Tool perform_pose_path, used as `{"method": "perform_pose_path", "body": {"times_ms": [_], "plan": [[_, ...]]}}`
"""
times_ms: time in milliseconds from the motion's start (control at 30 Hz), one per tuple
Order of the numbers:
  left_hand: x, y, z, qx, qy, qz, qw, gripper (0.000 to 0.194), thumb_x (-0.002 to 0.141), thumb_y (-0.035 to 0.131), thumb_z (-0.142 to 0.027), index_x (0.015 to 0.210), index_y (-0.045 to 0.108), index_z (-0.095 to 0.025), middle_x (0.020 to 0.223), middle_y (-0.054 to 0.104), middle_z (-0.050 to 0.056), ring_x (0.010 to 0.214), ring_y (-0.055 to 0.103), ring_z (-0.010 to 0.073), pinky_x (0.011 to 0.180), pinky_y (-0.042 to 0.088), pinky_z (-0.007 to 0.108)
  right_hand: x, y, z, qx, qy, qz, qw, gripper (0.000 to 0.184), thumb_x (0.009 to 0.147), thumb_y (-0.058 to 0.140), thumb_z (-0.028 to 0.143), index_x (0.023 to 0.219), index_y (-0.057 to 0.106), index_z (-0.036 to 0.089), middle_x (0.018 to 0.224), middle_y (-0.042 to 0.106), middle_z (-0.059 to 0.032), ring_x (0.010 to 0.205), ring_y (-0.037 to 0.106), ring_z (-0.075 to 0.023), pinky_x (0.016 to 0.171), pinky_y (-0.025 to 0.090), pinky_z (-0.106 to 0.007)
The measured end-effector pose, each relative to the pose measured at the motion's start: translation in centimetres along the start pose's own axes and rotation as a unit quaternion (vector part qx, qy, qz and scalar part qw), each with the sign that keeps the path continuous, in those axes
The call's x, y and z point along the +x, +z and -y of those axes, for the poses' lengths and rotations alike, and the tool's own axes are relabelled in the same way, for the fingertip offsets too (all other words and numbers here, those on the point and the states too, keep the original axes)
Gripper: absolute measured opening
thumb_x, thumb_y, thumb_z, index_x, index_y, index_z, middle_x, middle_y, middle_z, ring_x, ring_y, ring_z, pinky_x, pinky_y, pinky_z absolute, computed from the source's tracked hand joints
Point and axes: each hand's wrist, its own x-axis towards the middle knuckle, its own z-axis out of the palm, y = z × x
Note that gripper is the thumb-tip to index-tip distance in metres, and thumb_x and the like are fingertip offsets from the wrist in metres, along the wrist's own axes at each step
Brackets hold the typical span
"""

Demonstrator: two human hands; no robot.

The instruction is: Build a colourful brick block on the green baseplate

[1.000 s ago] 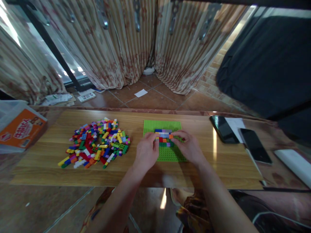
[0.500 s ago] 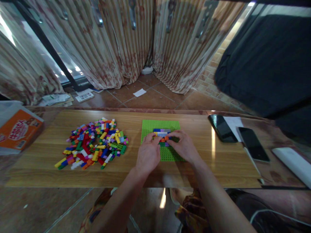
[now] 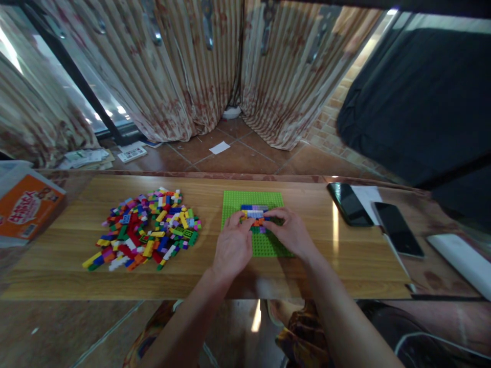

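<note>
A green studded baseplate (image 3: 272, 249) lies on the wooden board. On it sits a cluster of toy building bricks (image 3: 253, 214) in blue, purple, white, yellow, orange and green rows. My left hand (image 3: 235, 244) holds the cluster's left side, thumb and fingers closed on it. From the right, my right hand (image 3: 290, 232) grips the bricks near the orange ones, its thumb and fingertips curled in. The fingers hide parts of the cluster, so single bricks under the fingertips cannot be told apart.
A big pile of loose mixed bricks (image 3: 149, 230) spreads over the left of the wooden board (image 3: 215, 281). Two dark phones, one here (image 3: 350, 204) and another (image 3: 398, 228), lie at the right by a white paper. An orange-labelled box (image 3: 28, 207) stands far left.
Both hands stay at the brick cluster with barely any shift in the fingers. The whole view has tilted very slightly.
</note>
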Motion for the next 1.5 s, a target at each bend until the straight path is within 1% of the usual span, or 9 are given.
{"method": "perform_pose_path", "body": {"times_ms": [267, 500, 767, 1033, 1167, 1267, 1333, 1400, 1500], "plan": [[0.0, 0.2, 0.1, 0.019, 0.009, -0.001, 1.000, 0.034, 0.089, 0.048, -0.014, 0.120, 0.061, -0.020, 0.127, 0.051, 0.012, 0.116, 0.052, 0.0256, 0.101, 0.047, 0.042, -0.1, 0.3, 0.2, -0.051, -0.027, -0.002, 0.998, 0.015, 0.078, 0.069, 0.032, 0.089, 0.077, 0.026, 0.099, 0.066, -0.0074, 0.094, 0.060, -0.0237, 0.088, 0.048, -0.041], [-0.3, 0.3, 0.2, 0.025, 0.014, 0.000, 1.000, 0.038, 0.089, 0.049, -0.013, 0.125, 0.059, -0.022, 0.128, 0.050, 0.011, 0.117, 0.051, 0.0253, 0.102, 0.046, 0.041, 0.0, 0.3, 0.3, -0.037, -0.006, -0.006, 0.999, 0.014, 0.079, 0.068, 0.032, 0.087, 0.077, 0.025, 0.092, 0.066, -0.0059, 0.089, 0.060, -0.0218, 0.083, 0.048, -0.037], [-0.5, 0.2, 0.3, 0.009, 0.006, 0.009, 1.000, 0.037, 0.090, 0.046, -0.014, 0.124, 0.058, -0.020, 0.130, 0.048, 0.011, 0.119, 0.050, 0.0245, 0.105, 0.044, 0.040, 0.0, 0.1, -0.1, -0.080, -0.054, 0.020, 0.995, 0.022, 0.081, 0.066, 0.040, 0.093, 0.075, 0.025, 0.097, 0.066, -0.0071, 0.091, 0.060, -0.0233, 0.085, 0.047, -0.041], [-0.8, -0.1, 0.1, -0.007, -0.006, 0.023, 1.000, 0.037, 0.087, 0.049, -0.015, 0.122, 0.059, -0.020, 0.131, 0.048, 0.011, 0.116, 0.053, 0.0255, 0.102, 0.047, 0.041, -0.1, 0.2, -0.3, -0.100, -0.085, -0.019, 0.991, 0.027, 0.084, 0.057, 0.044, 0.082, 0.072, 0.021, 0.092, 0.066, -0.0078, 0.088, 0.060, -0.0243, 0.085, 0.046, -0.043], [-0.9, -0.6, -0.1, -0.038, -0.011, 0.004, 0.999, 0.034, 0.089, 0.047, -0.016, 0.121, 0.059, -0.020, 0.129, 0.052, 0.010, 0.117, 0.054, 0.0233, 0.102, 0.047, 0.037, 0.0, -0.3, 1.2, -0.059, -0.021, -0.083, 0.995, 0.032, 0.083, 0.058, 0.050, 0.087, 0.069, 0.020, 0.087, 0.070, -0.0073, 0.075, 0.062, -0.0225, 0.072, 0.049, -0.039], [-0.7, -1.5, 0.4, -0.075, -0.026, -0.043, 0.996, 0.033, 0.090, 0.046, -0.015, 0.120, 0.061, -0.019, 0.126, 0.056, 0.010, 0.115, 0.056, 0.0203, 0.103, 0.047, 0.034, -0.4, 0.3, 3.2, 0.011, -0.005, -0.089, 0.996, 0.031, 0.082, 0.061, 0.049, 0.092, 0.068, 0.020, 0.087, 0.072, -0.0066, 0.074, 0.065, -0.0212, 0.071, 0.051, -0.036], [-0.4, -2.6, 1.5, -0.096, -0.048, -0.087, 0.990, 0.032, 0.089, 0.047, -0.013, 0.116, 0.063, -0.018, 0.122, 0.061, 0.009, 0.113, 0.058, 0.0189, 0.102, 0.047, 0.032, -0.9, 1.6, 4.7, 0.059, -0.028, -0.057, 0.996, 0.029, 0.083, 0.060, 0.047, 0.094, 0.068, 0.020, 0.090, 0.073, -0.0065, 0.079, 0.067, -0.0209, 0.073, 0.052, -0.035], [0.0, -4.2, 3.3, -0.101, -0.079, -0.130, 0.983, 0.030, 0.087, 0.048, -0.011, 0.111, 0.065, -0.016, 0.114, 0.065, 0.009, 0.108, 0.061, 0.0181, 0.099, 0.048, 0.032, -1.6, 3.3, 6.0, 0.085, -0.051, -0.010, 0.995, 0.026, 0.085, 0.059, 0.043, 0.095, 0.068, 0.021, 0.093, 0.073, -0.0063, 0.080, 0.068, -0.0202, 0.074, 0.053, -0.034], [0.0, -7.3, 7.0, -0.076, -0.163, -0.152, 0.972, 0.029, 0.086, 0.049, -0.011, 0.108, 0.068, -0.015, 0.106, 0.070, 0.009, 0.098, 0.064, 0.0185, 0.093, 0.050, 0.032, -2.4, 5.9, 7.3, 0.070, -0.086, 0.043, 0.993, 0.020, 0.087, 0.057, 0.035, 0.095, 0.068, 0.021, 0.091, 0.073, -0.0057, 0.077, 0.067, -0.0195, 0.075, 0.053, -0.034]]}}
